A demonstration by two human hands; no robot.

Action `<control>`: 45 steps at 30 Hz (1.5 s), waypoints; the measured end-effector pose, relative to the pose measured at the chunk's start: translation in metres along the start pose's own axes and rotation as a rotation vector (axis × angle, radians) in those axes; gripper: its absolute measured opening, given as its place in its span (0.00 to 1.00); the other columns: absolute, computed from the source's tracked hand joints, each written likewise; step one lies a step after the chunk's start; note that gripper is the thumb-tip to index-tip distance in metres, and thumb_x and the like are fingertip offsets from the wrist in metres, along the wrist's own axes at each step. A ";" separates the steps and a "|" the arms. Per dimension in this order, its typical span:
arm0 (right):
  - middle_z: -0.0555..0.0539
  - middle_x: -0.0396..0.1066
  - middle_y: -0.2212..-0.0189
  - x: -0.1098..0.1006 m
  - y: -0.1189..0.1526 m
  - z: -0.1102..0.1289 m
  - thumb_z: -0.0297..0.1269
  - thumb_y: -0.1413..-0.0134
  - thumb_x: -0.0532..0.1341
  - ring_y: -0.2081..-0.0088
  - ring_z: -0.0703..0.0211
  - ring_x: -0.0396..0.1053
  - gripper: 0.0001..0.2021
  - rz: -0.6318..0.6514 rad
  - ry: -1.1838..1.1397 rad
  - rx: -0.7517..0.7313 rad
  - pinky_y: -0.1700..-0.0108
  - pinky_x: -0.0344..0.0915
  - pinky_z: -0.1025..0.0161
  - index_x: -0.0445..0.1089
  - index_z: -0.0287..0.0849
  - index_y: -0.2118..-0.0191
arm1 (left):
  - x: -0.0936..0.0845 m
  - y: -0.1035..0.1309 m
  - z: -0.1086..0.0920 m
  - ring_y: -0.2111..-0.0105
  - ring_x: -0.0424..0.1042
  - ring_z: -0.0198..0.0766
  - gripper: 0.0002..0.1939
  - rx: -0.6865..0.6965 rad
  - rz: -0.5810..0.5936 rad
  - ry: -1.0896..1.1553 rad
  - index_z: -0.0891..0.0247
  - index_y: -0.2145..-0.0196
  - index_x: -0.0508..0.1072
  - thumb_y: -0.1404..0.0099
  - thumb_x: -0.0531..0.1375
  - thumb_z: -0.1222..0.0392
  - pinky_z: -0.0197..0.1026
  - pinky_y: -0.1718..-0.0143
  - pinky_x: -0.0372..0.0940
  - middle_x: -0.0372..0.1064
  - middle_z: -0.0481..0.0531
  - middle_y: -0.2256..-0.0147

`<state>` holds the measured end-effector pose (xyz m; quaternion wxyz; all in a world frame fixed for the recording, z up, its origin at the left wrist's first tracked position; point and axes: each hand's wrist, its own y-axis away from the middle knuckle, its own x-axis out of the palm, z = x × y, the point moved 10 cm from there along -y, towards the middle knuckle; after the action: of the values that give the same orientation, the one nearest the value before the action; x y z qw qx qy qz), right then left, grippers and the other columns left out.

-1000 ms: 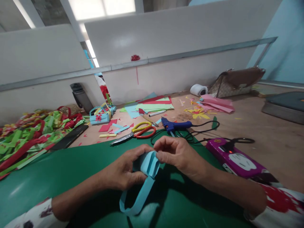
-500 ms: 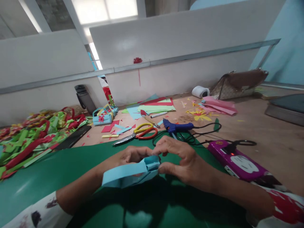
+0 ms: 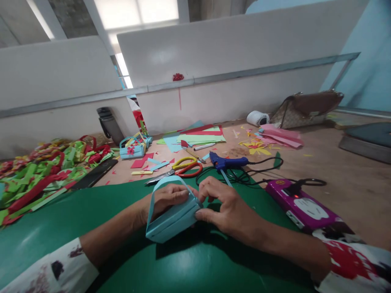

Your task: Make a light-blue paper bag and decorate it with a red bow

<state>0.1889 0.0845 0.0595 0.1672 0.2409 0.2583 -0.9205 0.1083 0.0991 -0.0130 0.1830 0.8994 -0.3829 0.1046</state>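
Observation:
A small light-blue paper bag (image 3: pixel 175 221) with a looped paper strip handle is held above the green surface (image 3: pixel 122 260). My left hand (image 3: pixel 169 197) reaches through the handle loop and grips the bag's far side, thumb along its top edge. At the bag's right end, my right hand (image 3: pixel 224 205) pinches the corner between thumb and fingers. Just beyond my hands lie scissors (image 3: pixel 183 167) with yellow and red handles and a blue glue gun (image 3: pixel 229 162). The bag's far side is hidden.
A purple power strip (image 3: pixel 301 207) with a plugged-in cable sits at right. Paper strips (image 3: pixel 45 175) are heaped at left beside a dark phone (image 3: pixel 96 173). Behind are a finished-looking blue paper bag (image 3: pixel 132 151), coloured sheets (image 3: pixel 200 138), a bottle (image 3: pixel 110 125) and a handbag (image 3: pixel 308 108).
The paper bag has turned and tilted, so its handle now stands up over my left wrist and its long side shows. Both hands still hold it.

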 end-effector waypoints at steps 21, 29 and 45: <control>0.53 0.63 0.73 0.004 -0.003 -0.021 0.27 0.50 0.60 0.68 0.63 0.63 0.10 -0.002 -0.004 0.091 0.64 0.57 0.64 0.59 0.42 0.77 | -0.053 0.051 -0.053 0.75 0.67 0.33 0.12 0.235 -0.623 -0.534 0.67 0.72 0.73 0.41 0.59 0.53 0.33 0.74 0.60 0.72 0.50 0.74; 0.50 0.63 0.71 0.000 0.002 0.005 0.22 0.48 0.59 0.66 0.62 0.63 0.10 -0.053 0.025 -0.189 0.63 0.58 0.64 0.59 0.42 0.74 | -0.092 0.043 -0.036 0.77 0.68 0.34 0.13 0.090 -0.732 -0.171 0.68 0.63 0.69 0.41 0.60 0.55 0.33 0.80 0.60 0.71 0.54 0.72; 0.51 0.64 0.72 0.001 -0.001 -0.008 0.23 0.48 0.59 0.68 0.61 0.63 0.11 -0.040 0.140 -0.043 0.64 0.58 0.63 0.57 0.43 0.75 | 0.001 0.073 -0.054 0.62 0.68 0.44 0.17 0.409 -0.694 -1.647 0.63 0.57 0.71 0.45 0.65 0.61 0.43 0.63 0.65 0.73 0.52 0.64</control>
<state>0.1903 0.0893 0.0533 0.1354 0.2960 0.2941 -0.8987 0.0531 0.0742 0.0547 -0.2895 0.7691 -0.0747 -0.5649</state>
